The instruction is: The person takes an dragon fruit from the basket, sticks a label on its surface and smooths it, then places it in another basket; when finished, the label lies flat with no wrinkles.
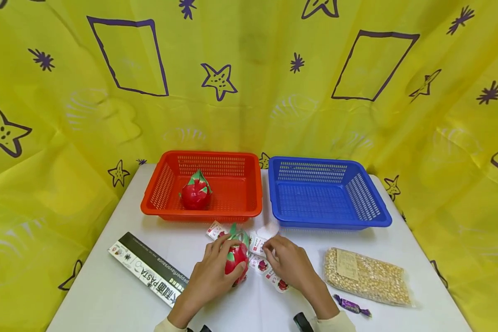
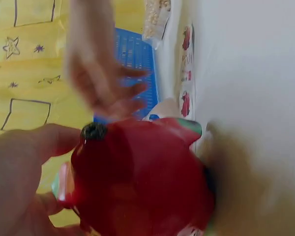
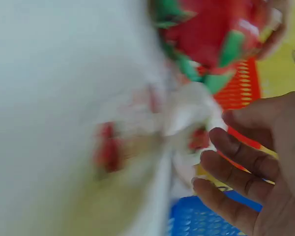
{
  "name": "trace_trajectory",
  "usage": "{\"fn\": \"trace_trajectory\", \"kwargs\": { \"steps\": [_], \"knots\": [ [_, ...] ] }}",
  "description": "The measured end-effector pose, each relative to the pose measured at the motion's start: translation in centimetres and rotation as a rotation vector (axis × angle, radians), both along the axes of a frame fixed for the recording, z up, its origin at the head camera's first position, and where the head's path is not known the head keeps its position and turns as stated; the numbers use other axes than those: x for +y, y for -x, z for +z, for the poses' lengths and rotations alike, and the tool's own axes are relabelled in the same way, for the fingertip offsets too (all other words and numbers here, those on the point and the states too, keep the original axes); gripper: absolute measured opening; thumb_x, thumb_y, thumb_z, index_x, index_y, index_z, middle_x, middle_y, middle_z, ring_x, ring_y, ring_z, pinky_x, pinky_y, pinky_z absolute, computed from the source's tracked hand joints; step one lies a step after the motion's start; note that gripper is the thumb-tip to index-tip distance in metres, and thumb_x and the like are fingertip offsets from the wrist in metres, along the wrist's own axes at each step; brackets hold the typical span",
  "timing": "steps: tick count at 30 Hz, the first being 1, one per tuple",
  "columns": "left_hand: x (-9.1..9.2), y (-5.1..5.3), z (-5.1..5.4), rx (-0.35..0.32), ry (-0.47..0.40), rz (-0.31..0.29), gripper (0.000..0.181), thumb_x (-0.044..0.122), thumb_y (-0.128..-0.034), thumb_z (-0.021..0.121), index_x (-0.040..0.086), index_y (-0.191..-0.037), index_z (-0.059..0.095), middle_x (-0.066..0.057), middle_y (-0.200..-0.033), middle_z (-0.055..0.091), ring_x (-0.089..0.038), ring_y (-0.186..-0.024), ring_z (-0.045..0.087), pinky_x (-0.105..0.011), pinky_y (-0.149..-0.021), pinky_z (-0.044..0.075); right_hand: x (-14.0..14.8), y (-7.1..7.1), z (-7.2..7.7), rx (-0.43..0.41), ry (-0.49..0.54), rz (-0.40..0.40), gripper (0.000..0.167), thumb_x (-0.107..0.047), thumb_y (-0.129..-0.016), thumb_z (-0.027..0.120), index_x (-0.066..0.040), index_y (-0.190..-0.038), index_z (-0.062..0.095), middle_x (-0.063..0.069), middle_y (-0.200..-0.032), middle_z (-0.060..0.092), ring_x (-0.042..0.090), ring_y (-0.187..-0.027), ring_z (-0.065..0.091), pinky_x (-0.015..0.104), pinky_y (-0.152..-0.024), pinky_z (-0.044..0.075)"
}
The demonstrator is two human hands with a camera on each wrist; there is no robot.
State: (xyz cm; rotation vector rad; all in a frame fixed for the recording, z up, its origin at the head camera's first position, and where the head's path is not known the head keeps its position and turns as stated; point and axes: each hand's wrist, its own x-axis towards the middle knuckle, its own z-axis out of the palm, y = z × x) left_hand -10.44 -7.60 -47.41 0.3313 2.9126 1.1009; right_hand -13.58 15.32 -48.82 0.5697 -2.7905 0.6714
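The left grip (image 1: pixel 211 265) holds the dragon fruit (image 1: pixel 236 256) in front of the red basket (image 1: pixel 203 213); the right grip (image 1: pixel 289 259) is loose, seemingly without object. The fruit is probably light, stiff, slippery; better hold its round sides.

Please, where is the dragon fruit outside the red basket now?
In the head view, the dragon fruit is just below centre, held in the left hand, in front of the red basket and left of the right hand.

Yellow sheeting (image 1: pixel 257 50): hung along far, left and right; printed with purple stars (image 1: pixel 219 82) and four-sided outlines (image 1: pixel 128 57).
White tabletop (image 1: pixel 99 276): enclosed on three sides.
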Motion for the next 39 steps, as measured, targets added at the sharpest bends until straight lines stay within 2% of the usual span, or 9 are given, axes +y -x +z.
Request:
{"fn": "trace_trajectory", "kwargs": {
  "steps": [3,6,10,14,21,26,29,35,39],
  "knots": [
    [-0.3,0.1,0.1,-0.01,-0.015,-0.013,0.052,0.033,-0.0931,0.079,0.023,-0.141,0.06,-0.012,-0.156,0.049,-0.033,-0.133,0.05,-0.065,-0.078,0.059,1.2,-1.2,-1.3,0.067,-0.122,0.062,0.012,-0.017,-0.092,0.082,-0.017,-0.103,0.078,-0.006,-0.1,0.07,0.011,-0.091,0.066,0.03,-0.064,0.058],
    [-0.5,0.2,-0.1,0.004,-0.027,-0.013,0.05,0.03,-0.0935,0.078,0.025,-0.141,0.062,-0.012,-0.156,0.05,-0.033,-0.134,0.05,-0.064,-0.078,0.059,2.1,-2.1,-2.3,0.071,-0.174,0.062,0.025,-0.02,-0.091,0.083,-0.016,-0.115,0.077,-0.002,-0.107,0.069,0.016,-0.1,0.065,0.033,-0.068,0.058],
    [-0.6,0.2,-0.5,0.01,-0.04,-0.012,0.049,0.03,-0.0943,0.078,0.026,-0.141,0.063,-0.01,-0.158,0.049,-0.033,-0.136,0.049,-0.064,-0.078,0.059,2.8,-2.7,-3.0,0.054,-0.228,0.047,0.035,-0.023,-0.09,0.083,-0.015,-0.124,0.076,0.004,-0.111,0.067,0.021,-0.101,0.063,0.036,-0.074,0.058],
    [-0.7,0.2,-0.9,-0.021,-0.053,-0.019,0.052,0.033,-0.0947,0.077,0.027,-0.144,0.061,-0.01,-0.159,0.046,-0.033,-0.138,0.047,-0.065,-0.08,0.059,3.1,-3.0,-3.4,0.08,-0.263,0.059,0.034,-0.024,-0.088,0.085,-0.015,-0.119,0.078,0.004,-0.109,0.067,0.021,-0.097,0.063,0.034,-0.073,0.056],
    [-0.7,0.4,-1.2,-0.047,-0.055,-0.017,0.053,0.036,-0.0963,0.075,0.029,-0.146,0.059,-0.007,-0.161,0.044,-0.032,-0.139,0.045,-0.066,-0.083,0.058,3.2,-3.1,-4.1,0.179,-0.25,0.063,0.026,-0.024,-0.082,0.089,-0.018,-0.105,0.08,-0.001,-0.104,0.067,0.018,-0.093,0.063,0.032,-0.068,0.055],
    [-0.9,0.4,-1.2,-0.051,-0.051,-0.029,0.053,0.038,-0.0979,0.073,0.03,-0.147,0.058,-0.007,-0.162,0.042,-0.03,-0.138,0.045,-0.063,-0.083,0.059,3.1,-3.1,-4.3,0.223,-0.194,0.069,0.025,-0.021,-0.078,0.092,-0.018,-0.098,0.076,-0.005,-0.099,0.066,0.014,-0.09,0.063,0.03,-0.067,0.054],
    [-1.0,0.4,-1.3,-0.051,-0.048,-0.044,0.053,0.038,-0.0986,0.073,0.03,-0.148,0.057,-0.007,-0.163,0.042,-0.03,-0.137,0.045,-0.061,-0.082,0.06,3.0,-3.0,-4.3,0.22,-0.164,0.073,0.027,-0.018,-0.077,0.093,-0.017,-0.096,0.074,-0.007,-0.097,0.066,0.012,-0.089,0.063,0.03,-0.068,0.054],
    [-1.2,0.4,-1.3,-0.062,-0.063,-0.073,0.054,0.038,-0.0996,0.072,0.031,-0.15,0.054,-0.007,-0.165,0.038,-0.031,-0.139,0.045,-0.061,-0.083,0.061,2.9,-2.9,-4.2,0.152,-0.195,0.063,0.033,-0.02,-0.082,0.09,-0.016,-0.113,0.08,-0.006,-0.096,0.066,0.013,-0.088,0.061,0.03,-0.07,0.054],
    [-1.5,0.3,-1.3,-0.053,-0.059,-0.108,0.056,0.035,-0.0998,0.071,0.031,-0.152,0.051,-0.008,-0.168,0.035,-0.031,-0.142,0.042,-0.059,-0.084,0.061,3.0,-2.8,-3.9,0.11,-0.185,0.061,0.018,-0.022,-0.083,0.089,-0.02,-0.1,0.081,-0.009,-0.092,0.065,0.009,-0.084,0.057,0.027,-0.068,0.052]
  ]
}}
